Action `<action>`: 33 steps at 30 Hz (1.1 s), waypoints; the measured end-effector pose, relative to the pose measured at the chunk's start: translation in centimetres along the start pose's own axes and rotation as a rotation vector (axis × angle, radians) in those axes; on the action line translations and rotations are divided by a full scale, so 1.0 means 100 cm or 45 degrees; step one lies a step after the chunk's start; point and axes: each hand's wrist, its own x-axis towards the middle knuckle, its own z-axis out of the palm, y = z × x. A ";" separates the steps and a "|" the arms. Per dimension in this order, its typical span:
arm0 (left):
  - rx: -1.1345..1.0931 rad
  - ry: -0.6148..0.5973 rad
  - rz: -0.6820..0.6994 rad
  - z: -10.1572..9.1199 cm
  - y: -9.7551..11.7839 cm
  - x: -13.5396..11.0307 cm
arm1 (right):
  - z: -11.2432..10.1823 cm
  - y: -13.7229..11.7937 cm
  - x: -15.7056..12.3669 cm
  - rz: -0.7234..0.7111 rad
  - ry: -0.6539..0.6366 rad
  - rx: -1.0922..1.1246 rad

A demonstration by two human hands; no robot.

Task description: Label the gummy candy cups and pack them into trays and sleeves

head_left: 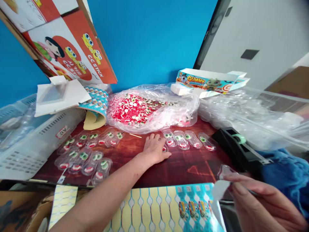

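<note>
My left hand reaches forward over the dark red table, fingers curled down onto a small clear candy blister that is mostly hidden under it. To its right lies a row of filled clear blisters with red, white and green gummies. My right hand is low at the right, pinching a white peeled sticker backing together with an empty clear blister. Below my hands lies a sticker sheet, partly peeled, with printed blue labels on its right part.
A clear bag of loose red and white gummies sits at the back. Several filled blisters lie at the left beside a white crate. A black tape dispenser, a blue cloth and crumpled plastic are at the right. Printed cartons lean on the blue wall.
</note>
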 end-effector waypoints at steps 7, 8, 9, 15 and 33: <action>-0.382 0.119 -0.085 0.008 -0.014 -0.062 | 0.030 -0.002 0.012 0.490 -0.290 -0.054; -0.538 0.216 -0.172 0.004 -0.019 -0.070 | 0.036 -0.003 0.015 0.461 -0.310 -0.069; -0.725 0.296 -0.256 0.000 -0.023 -0.077 | 0.043 -0.003 0.019 0.409 -0.329 -0.088; -1.706 -0.012 -0.417 -0.021 -0.027 -0.110 | 0.100 -0.011 0.015 0.097 -0.598 -0.285; -0.230 0.082 -0.353 -0.006 -0.042 -0.092 | 0.148 0.021 -0.001 -0.837 -0.615 -1.157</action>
